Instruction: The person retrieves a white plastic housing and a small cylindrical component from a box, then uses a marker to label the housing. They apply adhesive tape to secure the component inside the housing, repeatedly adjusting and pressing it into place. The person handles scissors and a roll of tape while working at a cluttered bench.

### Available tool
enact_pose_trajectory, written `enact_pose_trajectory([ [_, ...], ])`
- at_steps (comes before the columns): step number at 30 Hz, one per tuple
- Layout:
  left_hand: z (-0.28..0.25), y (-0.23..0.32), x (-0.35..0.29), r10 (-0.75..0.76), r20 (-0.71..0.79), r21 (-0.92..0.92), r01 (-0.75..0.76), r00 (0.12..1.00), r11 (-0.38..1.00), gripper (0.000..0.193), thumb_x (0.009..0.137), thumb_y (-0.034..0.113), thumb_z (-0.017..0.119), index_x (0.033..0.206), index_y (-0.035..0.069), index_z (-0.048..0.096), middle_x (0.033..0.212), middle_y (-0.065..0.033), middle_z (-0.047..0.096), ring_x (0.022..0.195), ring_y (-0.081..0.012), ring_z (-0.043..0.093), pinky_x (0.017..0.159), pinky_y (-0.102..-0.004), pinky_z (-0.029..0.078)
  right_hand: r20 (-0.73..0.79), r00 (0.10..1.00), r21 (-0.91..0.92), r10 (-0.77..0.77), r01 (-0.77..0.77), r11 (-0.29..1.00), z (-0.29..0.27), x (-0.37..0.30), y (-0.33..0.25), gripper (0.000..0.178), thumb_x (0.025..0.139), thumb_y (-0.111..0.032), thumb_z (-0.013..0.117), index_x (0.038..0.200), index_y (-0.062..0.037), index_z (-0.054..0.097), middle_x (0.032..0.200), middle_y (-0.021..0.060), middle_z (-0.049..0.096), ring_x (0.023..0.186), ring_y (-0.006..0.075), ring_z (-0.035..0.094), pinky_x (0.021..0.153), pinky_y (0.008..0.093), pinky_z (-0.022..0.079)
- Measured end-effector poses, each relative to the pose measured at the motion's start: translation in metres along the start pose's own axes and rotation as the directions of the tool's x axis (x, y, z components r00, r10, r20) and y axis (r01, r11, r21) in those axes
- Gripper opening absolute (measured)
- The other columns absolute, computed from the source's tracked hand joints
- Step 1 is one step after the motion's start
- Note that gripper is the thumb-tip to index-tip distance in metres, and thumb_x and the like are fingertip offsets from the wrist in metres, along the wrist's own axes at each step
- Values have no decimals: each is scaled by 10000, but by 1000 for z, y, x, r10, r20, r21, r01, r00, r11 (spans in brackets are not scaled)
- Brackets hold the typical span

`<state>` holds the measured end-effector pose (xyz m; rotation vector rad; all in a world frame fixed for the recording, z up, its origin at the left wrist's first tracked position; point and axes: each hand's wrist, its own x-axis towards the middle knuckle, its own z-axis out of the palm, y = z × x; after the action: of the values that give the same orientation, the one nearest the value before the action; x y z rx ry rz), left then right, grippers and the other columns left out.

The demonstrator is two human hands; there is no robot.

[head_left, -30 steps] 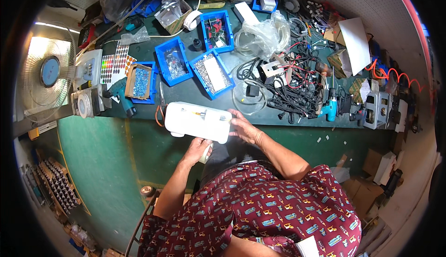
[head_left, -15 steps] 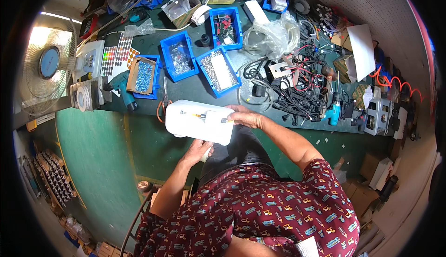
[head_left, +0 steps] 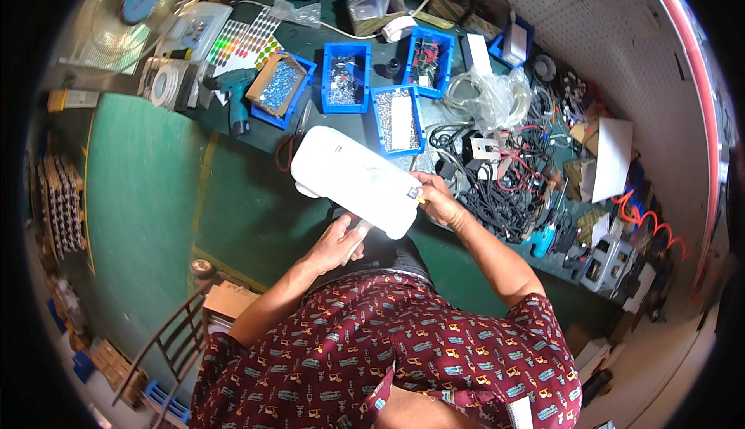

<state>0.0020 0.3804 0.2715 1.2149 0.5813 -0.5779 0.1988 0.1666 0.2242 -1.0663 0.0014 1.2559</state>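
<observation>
A white plastic housing (head_left: 353,181), long with rounded corners, is held over my lap at the bench's front edge. It slants, its left end farther from me and its right end nearer. My left hand (head_left: 337,243) is closed round a pale part at its near underside; how that part joins the housing is hidden. At the right end my right hand (head_left: 441,201) grips the housing with closed fingers, beside a small dark part (head_left: 414,193) and a bit of yellow. Bright glare washes out most detail on the upper face.
Blue bins of small hardware (head_left: 346,80) stand on the green bench. A teal cordless drill (head_left: 237,103) lies left, another drill (head_left: 543,239) right. Tangled black cables (head_left: 504,204) cover the bench's right side. A metal-framed chair (head_left: 174,340) stands at lower left.
The housing has turned clockwise, its right end now lower in view. Both hands keep hold of it. The whole view has turned too, with the bench slanting down to the right.
</observation>
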Motion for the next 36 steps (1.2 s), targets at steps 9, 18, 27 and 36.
enact_pose_trajectory([
  [9, 17, 9, 3, 30, 93, -317, 1, 995, 948, 295, 1024, 130, 564, 1277, -19, 534, 1044, -117, 663, 868, -168, 655, 759, -299, 559, 46, 999, -135, -14, 20, 991, 9, -19, -33, 772, 741, -335, 741, 1343, 91, 511, 1213, 136, 653, 1120, 224, 632, 1006, 359, 483],
  [18, 31, 36, 0, 345, 249, -866, 49, 905, 497, 630, 961, 336, 660, 1483, 69, 430, 1443, -103, 542, 1311, -243, 543, 1073, -417, 471, 246, 969, -249, -35, 98, 964, 28, -45, -85, 873, 717, -351, 816, 1400, 72, 475, 1266, 139, 625, 1181, 224, 590, 1042, 365, 454],
  [27, 5, 94, 22, -19, 449, -666, 348, 893, 660, 550, 1016, 433, 554, 1421, 70, 479, 1385, -144, 568, 1242, -251, 583, 1037, -440, 491, 343, 937, -239, 63, 22, 971, 42, -61, -91, 880, 690, -272, 861, 1397, 83, 478, 1283, 139, 604, 1170, 211, 571, 1018, 350, 447],
  [36, -37, 133, 145, 61, 576, -364, 189, 815, 912, 551, 1016, 343, 590, 1454, 63, 407, 1310, -198, 610, 1240, -301, 593, 1038, -441, 486, 371, 928, -441, 28, 149, 885, 48, -65, -116, 840, 677, -244, 863, 1375, 69, 517, 1234, 138, 637, 1136, 204, 592, 1001, 355, 476],
])
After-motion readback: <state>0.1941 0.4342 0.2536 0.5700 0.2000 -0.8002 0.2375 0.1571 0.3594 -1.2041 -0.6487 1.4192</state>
